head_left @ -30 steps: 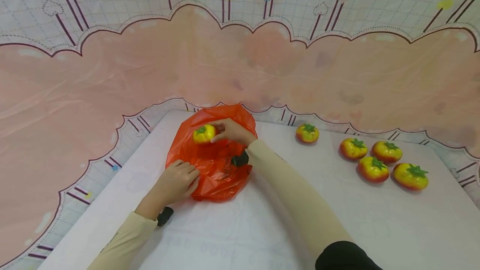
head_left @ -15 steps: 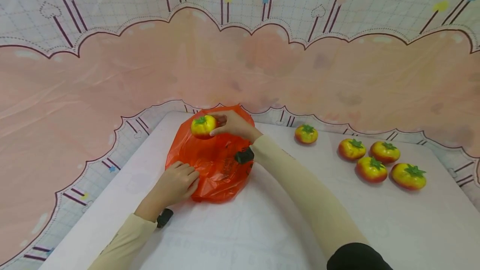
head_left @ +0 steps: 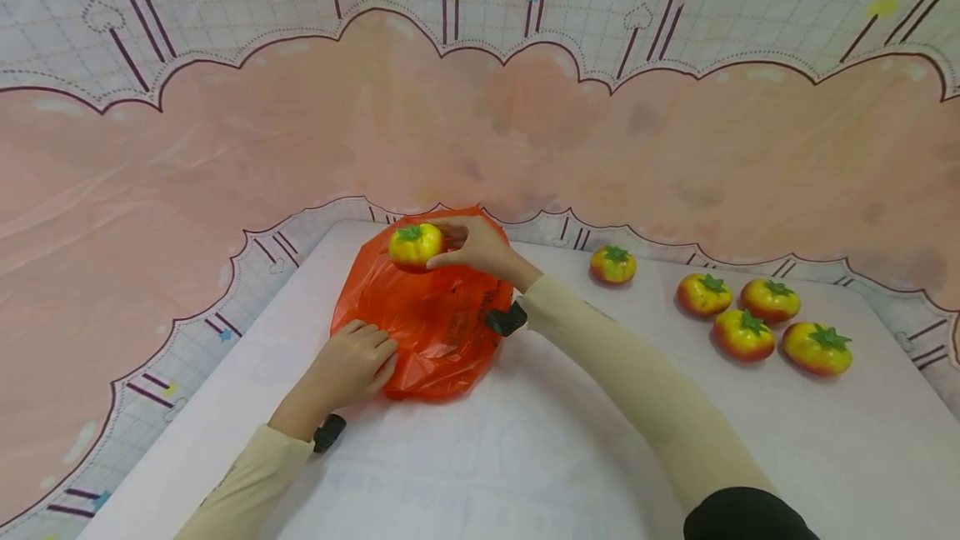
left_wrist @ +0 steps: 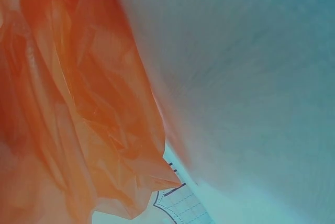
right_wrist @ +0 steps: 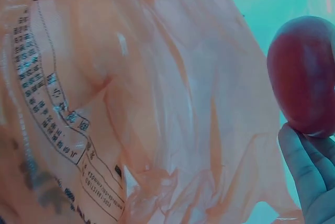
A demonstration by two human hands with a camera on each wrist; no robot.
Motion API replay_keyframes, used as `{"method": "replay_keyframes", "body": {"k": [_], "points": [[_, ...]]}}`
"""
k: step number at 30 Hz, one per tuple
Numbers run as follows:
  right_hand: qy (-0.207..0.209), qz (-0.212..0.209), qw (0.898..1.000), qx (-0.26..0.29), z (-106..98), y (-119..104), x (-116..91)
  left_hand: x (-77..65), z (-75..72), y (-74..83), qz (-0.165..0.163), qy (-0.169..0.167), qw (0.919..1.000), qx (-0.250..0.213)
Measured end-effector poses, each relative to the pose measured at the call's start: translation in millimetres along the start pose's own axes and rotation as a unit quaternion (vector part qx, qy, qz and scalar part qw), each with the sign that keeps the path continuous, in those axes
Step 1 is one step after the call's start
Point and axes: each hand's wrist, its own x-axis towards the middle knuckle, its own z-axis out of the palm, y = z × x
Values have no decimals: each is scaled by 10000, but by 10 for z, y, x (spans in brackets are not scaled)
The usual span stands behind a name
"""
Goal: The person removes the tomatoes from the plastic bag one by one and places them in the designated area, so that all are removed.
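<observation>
A red plastic bag [head_left: 450, 357] lies spread on the white table, its mouth toward the far side. My left hand [head_left: 356, 365] grips the bag's near left edge with curled fingers; in the left wrist view the bag's creased film [left_wrist: 99, 103] fills the left part. My right hand [head_left: 483, 252] pinches a yellow-and-red persimmon [head_left: 414, 248] with a green calyx between thumb and fingers, over the bag's far part. From the right wrist, the persimmon's red underside [right_wrist: 301, 72] shows above the fingertips [right_wrist: 290, 135]. A greenish patch [right_wrist: 47, 192] shows faintly through the printed bag.
One persimmon [head_left: 612, 265] stands alone right of the bag. Several more, among them a front one [head_left: 816, 350], cluster farther right. A patterned pink cloth [head_left: 480, 132] hangs behind the table's far edge. Black wrist cameras [head_left: 507, 319] sit at both cuffs.
My right hand has lifted the persimmon up and away from the bag's middle, then drawn slightly right, its forearm swinging right. My left hand has kept its place on the bag.
</observation>
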Motion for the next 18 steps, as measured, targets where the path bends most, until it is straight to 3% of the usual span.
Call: {"method": "replay_keyframes", "body": {"k": [9, 18], "points": [[-84, -128, 9998, 126, -67, -35, -192, 0, 5, 3, -65, -27, 10000, -69], [-169, 53, 9994, 302, -208, 5, -413, -11, 11, 4, -29, 20, 10000, -46]]}}
